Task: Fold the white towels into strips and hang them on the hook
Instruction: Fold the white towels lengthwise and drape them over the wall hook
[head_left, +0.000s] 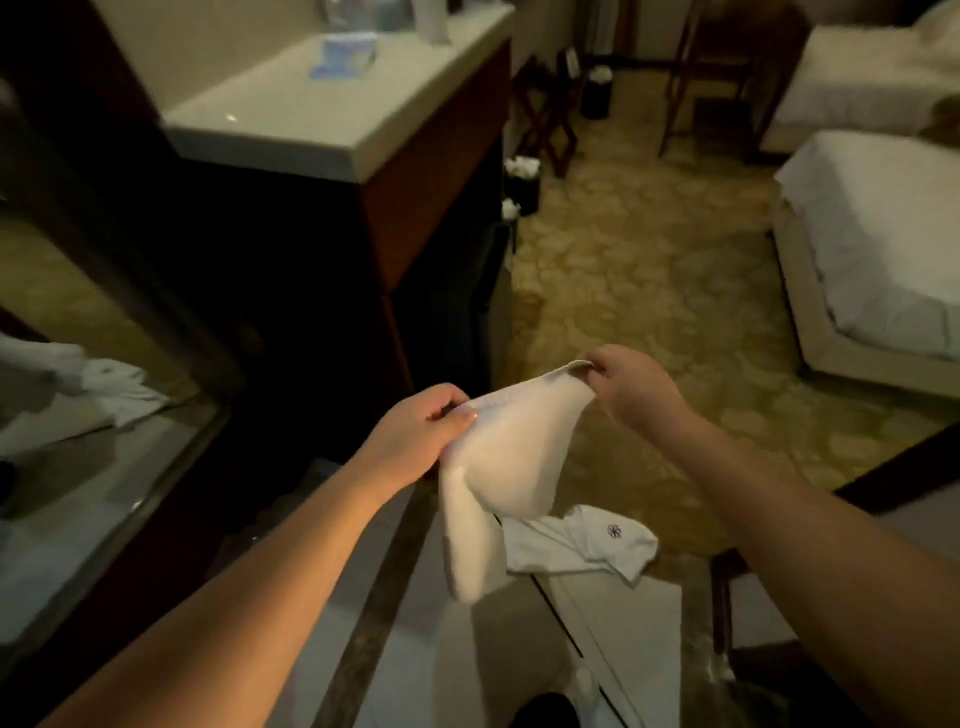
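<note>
A white counter (291, 130) on a dark wood cabinet (426, 208) carries a blurred blue packet (345, 54). Two beds (883, 249) with white bedding stand on patterned yellow carpet (649, 291). Small black bins (522, 184) sit beside the cabinet.

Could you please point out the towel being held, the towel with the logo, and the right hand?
held towel (511, 447), head view, middle of cloth
logo towel (587, 545), head view, flat part
right hand (631, 384), head view, back of hand

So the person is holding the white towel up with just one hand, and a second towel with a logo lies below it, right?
Not quite: both hands hold it. The head view shows the left hand and right hand each pinching the white towel at its top edge. The logo towel does lie below.
</note>
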